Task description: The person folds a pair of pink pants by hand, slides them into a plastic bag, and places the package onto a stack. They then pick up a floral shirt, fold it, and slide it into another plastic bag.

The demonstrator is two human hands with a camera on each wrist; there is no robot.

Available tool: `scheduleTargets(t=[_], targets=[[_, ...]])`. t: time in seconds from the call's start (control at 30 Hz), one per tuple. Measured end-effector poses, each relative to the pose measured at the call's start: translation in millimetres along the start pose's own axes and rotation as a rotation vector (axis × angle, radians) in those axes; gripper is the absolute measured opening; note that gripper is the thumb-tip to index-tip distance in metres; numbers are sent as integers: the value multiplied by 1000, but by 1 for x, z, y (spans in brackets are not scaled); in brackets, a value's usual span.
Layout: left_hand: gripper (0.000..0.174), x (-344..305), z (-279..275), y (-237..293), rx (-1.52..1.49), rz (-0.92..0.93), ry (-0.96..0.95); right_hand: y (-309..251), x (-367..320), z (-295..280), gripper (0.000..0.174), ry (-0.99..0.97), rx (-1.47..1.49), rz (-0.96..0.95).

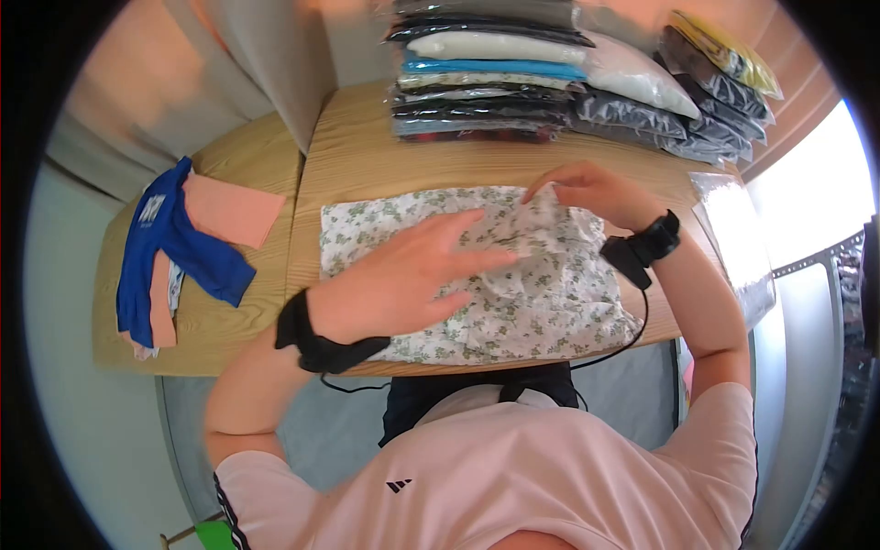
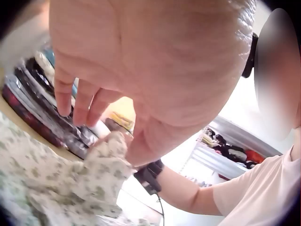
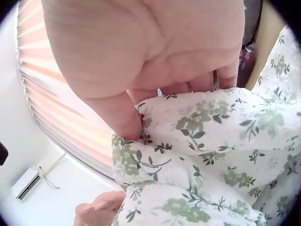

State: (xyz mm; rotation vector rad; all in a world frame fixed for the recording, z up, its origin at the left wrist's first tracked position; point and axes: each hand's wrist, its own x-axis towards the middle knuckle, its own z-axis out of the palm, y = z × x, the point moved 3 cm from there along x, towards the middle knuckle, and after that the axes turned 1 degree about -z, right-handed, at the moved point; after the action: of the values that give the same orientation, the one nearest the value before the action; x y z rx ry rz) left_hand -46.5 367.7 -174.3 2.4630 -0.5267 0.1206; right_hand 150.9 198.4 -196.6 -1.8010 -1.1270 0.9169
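Observation:
A white cloth with a green floral print (image 1: 541, 302) lies spread on the wooden table in front of the person. The right hand (image 1: 605, 194) pinches the cloth near its far right corner; in the right wrist view its thumb and fingers (image 3: 124, 117) grip a raised fold of the fabric (image 3: 197, 122). Over the middle of the cloth, the left hand (image 1: 412, 275) is spread with straight, parted fingers. From the left wrist, that hand (image 2: 141, 61) shows its palm above the gathered fabric (image 2: 103, 179), and nothing is seen in its grasp.
Stacks of bagged clothes (image 1: 486, 82) stand along the back of the table (image 1: 348, 156), with more bagged items (image 1: 642, 82) at the back right. Blue and pink garments (image 1: 147, 247) lie at the left. A clear plastic sheet (image 1: 738, 238) is on the right edge.

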Motion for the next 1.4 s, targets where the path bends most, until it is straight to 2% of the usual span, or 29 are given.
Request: scheduleTargets(t=[0.07, 0.1, 0.17, 0.2, 0.27, 0.37, 0.4, 0.43, 0.5, 0.6, 0.7, 0.73, 0.77, 0.8, 0.83, 0.9, 0.93, 1.0, 1.03, 1.1, 1.13, 1.17, 1.23, 1.27, 1.3, 1.33, 1.37, 1.4], targets=[[42, 14, 20, 1, 214, 138, 3, -11, -3, 5, 32, 37, 3, -64], [42, 18, 27, -4, 216, 154, -1, -6, -6, 0, 32, 54, 1, -64], [41, 22, 47, -24, 114, -137, -219, 10, -12, -18, 26, 150, -43, -183], [41, 21, 51, -27, 117, -128, -223, 16, -19, -27, 26, 160, -44, -182], [38, 20, 51, -31, 76, -113, -106, 28, -32, -41, 20, 186, -332, -58], [29, 24, 46, -26, 55, -153, -28, 33, -47, -12, 13, 89, -432, -34], [29, 25, 46, -23, 56, -152, -37, 24, -50, 2, 22, 87, -524, 50], [24, 27, 46, -22, 56, -153, -56, 21, -51, 14, 22, 91, -516, 51], [19, 30, 48, -19, 63, -152, -84, 20, -52, 33, 42, 5, -748, 135], [12, 29, 47, -18, 30, -164, -41, 27, -44, 48, 45, 92, -884, 125], [13, 24, 39, -7, -22, -170, 17, 33, -36, 52, 38, 208, -832, 77], [15, 22, 33, 4, 9, -143, 113, 27, -37, 50, 38, 212, -830, 72], [18, 21, 27, 14, 37, -113, 209, 21, -41, 44, 34, 264, -523, 125], [18, 20, 25, 23, 37, -114, 208, 13, -45, 40, 30, 306, -215, 177], [19, 17, 23, 32, 18, -107, 253, 7, -48, 41, 30, 304, -213, 180], [22, 14, 28, 40, -6, -104, 298, -7, -57, 46, 21, 381, 98, 105], [25, 14, 33, 42, -68, -95, 291, -15, -61, 50, 21, 381, 97, 106], [34, 20, 45, 42, -139, -28, 332, -30, -70, 66, 23, 230, -57, 27], [34, 21, 48, 42, -139, -25, 333, -27, -72, 72, 23, 232, -59, 27], [35, 23, 60, 35, -131, -291, 110, -25, -75, 86, 27, 58, -216, -252], [33, 26, 66, 32, -150, -301, 154, -28, -79, 87, 32, -63, -202, -188], [33, 27, 71, 30, -151, -297, 152, -24, -81, 81, 32, -58, -202, -185], [31, 28, 74, 25, -224, -296, 274, -13, -86, 68, 36, -294, -399, -280], [31, 27, 76, 22, -225, -291, 269, -10, -89, 55, 35, -230, -370, -308], [31, 24, 77, 18, -252, -323, 263, -10, -89, 37, 34, -184, -364, -241], [31, 22, 78, 16, -280, -355, 256, -2, -89, 18, 27, -61, -445, -267], [31, 22, 78, 21, -283, -352, 251, 20, -84, -2, 23, 27, -448, -214], [36, 22, 75, 26, -375, -471, 276, 38, -79, -21, 24, 68, -435, -116]])
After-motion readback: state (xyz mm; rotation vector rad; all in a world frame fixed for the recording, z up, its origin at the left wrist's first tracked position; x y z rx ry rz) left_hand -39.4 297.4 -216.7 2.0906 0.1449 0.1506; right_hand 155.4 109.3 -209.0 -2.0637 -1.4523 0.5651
